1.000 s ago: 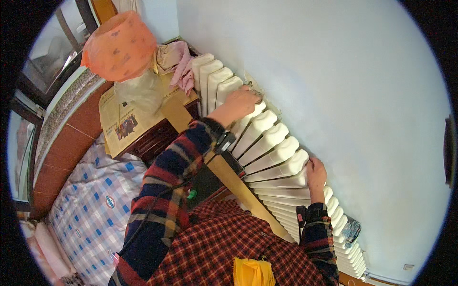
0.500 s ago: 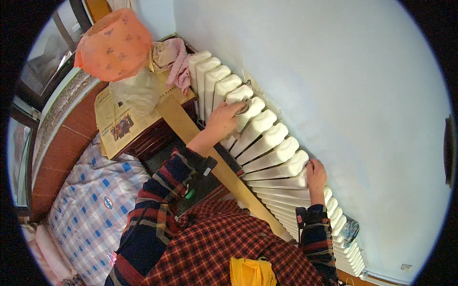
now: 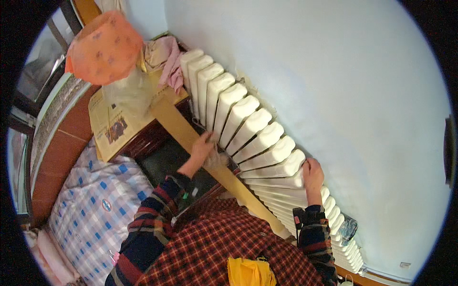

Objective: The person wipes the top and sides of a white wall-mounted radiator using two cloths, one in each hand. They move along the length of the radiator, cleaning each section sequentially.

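A white ribbed radiator [image 3: 245,126] runs diagonally along the wall. My left hand [image 3: 201,151] is beside its left side, low down near the wooden board, with fingers closed round a greyish rag [image 3: 217,160]. The rag hangs below the hand and is somewhat blurred. Farther right, my right hand [image 3: 313,175] grips the top end of one radiator fin, its fingers curled over the edge and its fingertips partly hidden.
A long yellow-brown board [image 3: 229,183] lies between me and the radiator. Newspaper [image 3: 112,125] covers a dark wooden cabinet, with an orange bag [image 3: 106,47] and a pink cloth [image 3: 172,66] on top. A checked bedspread [image 3: 98,209] lies at left. A dark patterned cloth [image 3: 349,229] is tucked behind the radiator.
My left hand has moved down and left with the rag, from the top of the radiator fins to beside the board. My right hand stays on the fin.
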The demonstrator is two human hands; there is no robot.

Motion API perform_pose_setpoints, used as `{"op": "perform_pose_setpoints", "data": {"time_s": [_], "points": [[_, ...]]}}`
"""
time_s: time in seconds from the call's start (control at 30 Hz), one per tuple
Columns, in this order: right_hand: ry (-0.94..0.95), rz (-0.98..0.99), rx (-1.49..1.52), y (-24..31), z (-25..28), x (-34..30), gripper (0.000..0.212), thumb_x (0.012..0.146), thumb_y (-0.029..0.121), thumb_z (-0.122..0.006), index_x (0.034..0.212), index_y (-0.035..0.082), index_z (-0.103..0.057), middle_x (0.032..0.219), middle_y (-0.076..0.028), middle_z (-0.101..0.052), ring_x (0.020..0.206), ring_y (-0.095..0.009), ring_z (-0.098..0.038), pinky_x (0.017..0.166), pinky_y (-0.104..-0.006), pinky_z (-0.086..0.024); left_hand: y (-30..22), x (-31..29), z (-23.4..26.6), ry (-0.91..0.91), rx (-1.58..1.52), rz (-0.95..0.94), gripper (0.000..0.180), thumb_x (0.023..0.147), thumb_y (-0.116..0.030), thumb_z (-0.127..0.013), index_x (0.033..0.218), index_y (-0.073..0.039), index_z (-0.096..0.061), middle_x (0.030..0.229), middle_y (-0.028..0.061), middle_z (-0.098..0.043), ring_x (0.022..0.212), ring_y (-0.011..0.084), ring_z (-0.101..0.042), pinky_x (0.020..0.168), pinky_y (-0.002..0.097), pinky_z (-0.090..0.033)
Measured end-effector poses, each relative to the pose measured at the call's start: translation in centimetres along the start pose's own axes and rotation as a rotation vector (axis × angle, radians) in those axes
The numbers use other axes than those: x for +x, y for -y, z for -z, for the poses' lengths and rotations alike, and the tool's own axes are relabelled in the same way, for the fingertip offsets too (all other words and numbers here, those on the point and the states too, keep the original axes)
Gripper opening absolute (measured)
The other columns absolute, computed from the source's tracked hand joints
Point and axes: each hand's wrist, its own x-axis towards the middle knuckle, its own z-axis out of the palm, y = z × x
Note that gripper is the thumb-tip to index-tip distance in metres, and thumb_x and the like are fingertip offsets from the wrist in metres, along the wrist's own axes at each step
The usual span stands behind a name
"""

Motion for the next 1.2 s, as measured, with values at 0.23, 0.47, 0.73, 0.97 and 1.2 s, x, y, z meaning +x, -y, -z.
{"op": "perform_pose_setpoints", "data": {"time_s": [0.23,0.47,0.73,0.97,1.2], "points": [[-0.016,0.056,-0.053,-0.1,-0.4,0.2,0.022,0.090,0.021,-0.052,0.101,0.007,-0.065,0.100,-0.017,-0.065,0.093,-0.037,-0.061,0.079,-0.0465,-0.049,-8.3,3.4,1.1,-0.131,0.055,-0.591,0.041,0.084,-0.015,-0.055,0.123,-0.002,-0.056,0.126,0.0159,-0.053,0.109,0.0323,-0.055,0.094,0.0348,-0.043],[-0.015,0.039,-0.070,-0.3,-0.5,-0.1,0.023,0.090,0.021,-0.051,0.103,0.007,-0.064,0.100,-0.017,-0.065,0.095,-0.036,-0.060,0.080,-0.0452,-0.049,-2.4,2.7,-1.6,0.076,0.399,0.011,0.037,0.086,-0.011,-0.051,0.121,-0.002,-0.057,0.119,0.0205,-0.058,0.105,0.0345,-0.058,0.089,0.0370,-0.045],[-0.188,0.128,0.054,2.5,1.6,-0.3,0.027,0.085,0.007,-0.056,0.111,0.005,-0.063,0.113,-0.012,-0.062,0.094,-0.031,-0.061,0.080,-0.0394,-0.051,-6.8,0.3,0.5,0.162,-0.350,-0.219,0.040,0.083,-0.006,-0.056,0.122,0.000,-0.058,0.110,0.0028,-0.062,0.098,0.0134,-0.057,0.084,0.0270,-0.046],[0.463,0.218,0.652,15.2,0.6,3.1,0.038,0.083,-0.001,-0.058,0.120,0.004,-0.060,0.109,-0.006,-0.064,0.089,-0.012,-0.060,0.076,-0.0261,-0.049,-11.5,-3.2,-1.2,0.632,-0.510,-0.324,0.045,0.080,-0.006,-0.059,0.125,-0.003,-0.056,0.113,0.0032,-0.059,0.104,0.0143,-0.054,0.094,0.0287,-0.042],[0.554,0.247,0.893,19.5,-0.8,7.6,0.028,0.084,-0.002,-0.055,0.111,-0.001,-0.064,0.095,0.000,-0.065,0.086,-0.008,-0.058,0.077,-0.0226,-0.046,-7.8,-3.0,-1.0,0.517,-0.135,-0.144,0.075,0.074,-0.007,-0.059,0.145,-0.011,-0.034,0.134,0.0145,-0.046,0.120,0.0228,-0.048,0.100,0.0321,-0.038]]}}
